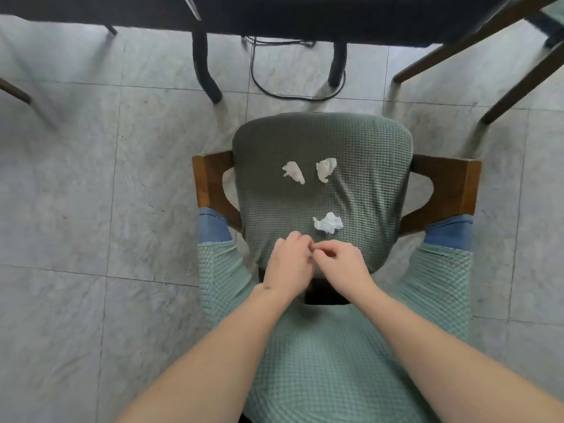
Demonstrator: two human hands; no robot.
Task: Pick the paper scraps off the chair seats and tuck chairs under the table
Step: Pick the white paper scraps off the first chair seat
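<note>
Three paper scraps lie on the chair seat. Left hand and right hand meet fingertip to fingertip, curled; any pinched item cannot be told.

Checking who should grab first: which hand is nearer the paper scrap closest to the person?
Right. The right hand sits just below the nearest paper scrap, almost under it. The left hand is beside it, further to the scrap's lower left.

Three crumpled white paper scraps are lying on the green chair seat: one at eleven o'clock, one at twelve, one near six.
</note>
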